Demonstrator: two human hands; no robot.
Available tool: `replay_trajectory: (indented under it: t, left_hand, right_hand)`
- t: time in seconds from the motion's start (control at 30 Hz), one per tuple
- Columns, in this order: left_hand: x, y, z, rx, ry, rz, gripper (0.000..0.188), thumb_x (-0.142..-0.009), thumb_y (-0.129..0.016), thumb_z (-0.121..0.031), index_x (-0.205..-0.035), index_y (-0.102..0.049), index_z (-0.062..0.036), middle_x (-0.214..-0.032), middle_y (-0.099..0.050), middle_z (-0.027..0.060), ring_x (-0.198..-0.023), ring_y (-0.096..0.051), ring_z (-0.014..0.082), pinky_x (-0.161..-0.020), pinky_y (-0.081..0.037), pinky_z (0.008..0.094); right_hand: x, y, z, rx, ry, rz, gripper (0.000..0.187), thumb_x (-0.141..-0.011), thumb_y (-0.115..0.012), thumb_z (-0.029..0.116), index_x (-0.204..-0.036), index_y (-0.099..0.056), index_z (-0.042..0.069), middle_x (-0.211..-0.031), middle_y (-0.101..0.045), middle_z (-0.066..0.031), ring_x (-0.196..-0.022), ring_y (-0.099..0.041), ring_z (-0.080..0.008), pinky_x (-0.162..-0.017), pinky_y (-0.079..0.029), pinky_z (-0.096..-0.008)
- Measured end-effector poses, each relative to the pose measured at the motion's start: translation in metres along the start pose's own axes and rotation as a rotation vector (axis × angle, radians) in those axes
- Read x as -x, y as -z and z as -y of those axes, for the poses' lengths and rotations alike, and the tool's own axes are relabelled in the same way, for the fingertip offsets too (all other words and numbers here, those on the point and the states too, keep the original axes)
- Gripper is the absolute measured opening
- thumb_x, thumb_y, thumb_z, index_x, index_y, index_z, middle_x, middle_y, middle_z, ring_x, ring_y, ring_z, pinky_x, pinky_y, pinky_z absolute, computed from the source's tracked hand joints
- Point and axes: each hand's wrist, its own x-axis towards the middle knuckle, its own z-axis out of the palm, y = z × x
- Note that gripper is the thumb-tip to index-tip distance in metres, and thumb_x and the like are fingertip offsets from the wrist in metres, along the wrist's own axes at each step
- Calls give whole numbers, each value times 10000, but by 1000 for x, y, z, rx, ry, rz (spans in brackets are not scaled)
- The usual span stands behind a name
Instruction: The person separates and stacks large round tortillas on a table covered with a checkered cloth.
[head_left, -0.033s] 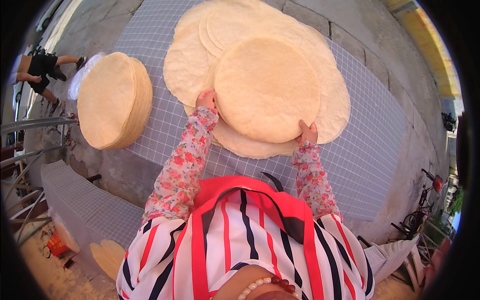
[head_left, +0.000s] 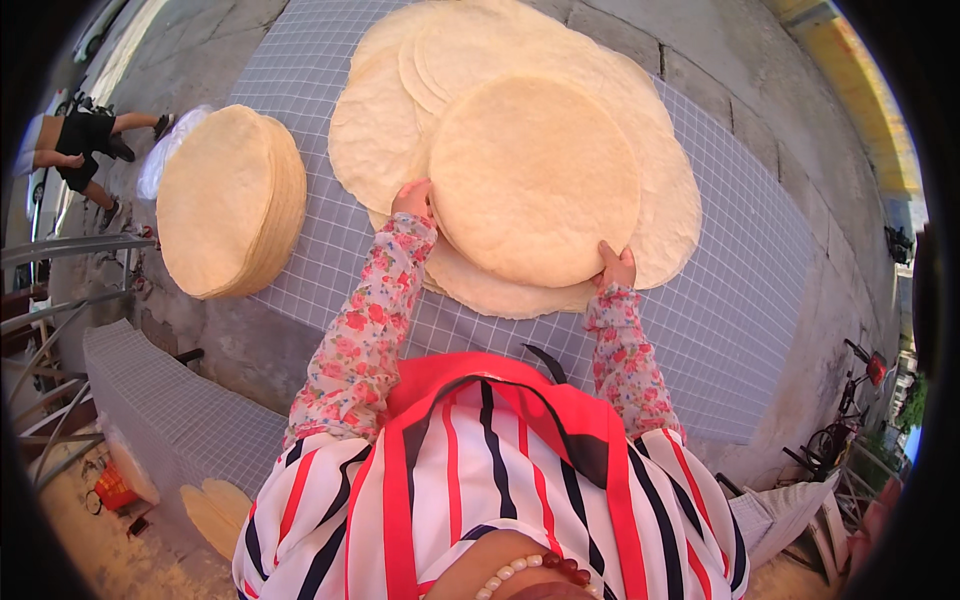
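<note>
A round pale flatbread stack (head_left: 535,180) lies over a wide spread of larger overlapping flatbreads (head_left: 375,130) on a grey checked tablecloth (head_left: 740,250). My left hand (head_left: 413,199) is closed on the stack's left edge, its fingers partly hidden along the rim. At the lower right edge, my right hand (head_left: 615,267) grips the same stack, thumb on top and the other fingers out of sight beneath. To the left stands a taller, neat pile of round flatbreads (head_left: 215,200), near the cloth's left border.
Beyond the left pile are a clear plastic bag (head_left: 165,155) and a person in black shorts (head_left: 85,140). Metal railings (head_left: 65,330) run along the left. A second checked surface (head_left: 180,400) holds more flatbreads (head_left: 218,512) at lower left. A bicycle (head_left: 835,425) stands at right.
</note>
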Motion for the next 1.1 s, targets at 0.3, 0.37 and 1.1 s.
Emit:
replay_trajectory:
  t: [0.3,0.37,1.1]
  left_hand:
    - [-16,3,-10,-338,17,71,133,-877,-628,-144,-885,-595,-15,-761,-608,69,-591,-556,153,-526,-469,295]
    - [-3,-7,-8,-475,-95,9,150,-866,-641,-148,-798,-591,-24,-666,-580,33,-533,-511,131,-489,-423,292]
    - [-10,16,0,-17,32,213,354,-860,-550,-56,-1192,-513,63,-1097,-630,145,-934,-636,230,-798,-540,340]
  right_hand:
    - [-9,-3,-8,10,50,-2,326,-870,-588,-2,-1182,-493,-12,-1102,-632,-153,-944,-653,-265,-768,-570,-388]
    - [-17,3,-16,31,93,-15,319,-862,-603,4,-1165,-506,-19,-1097,-636,-147,-941,-649,-250,-784,-557,-369]
    - [-18,11,-36,19,212,38,351,-866,-620,23,-1193,-513,-48,-1104,-647,-131,-947,-643,-196,-809,-535,-322]
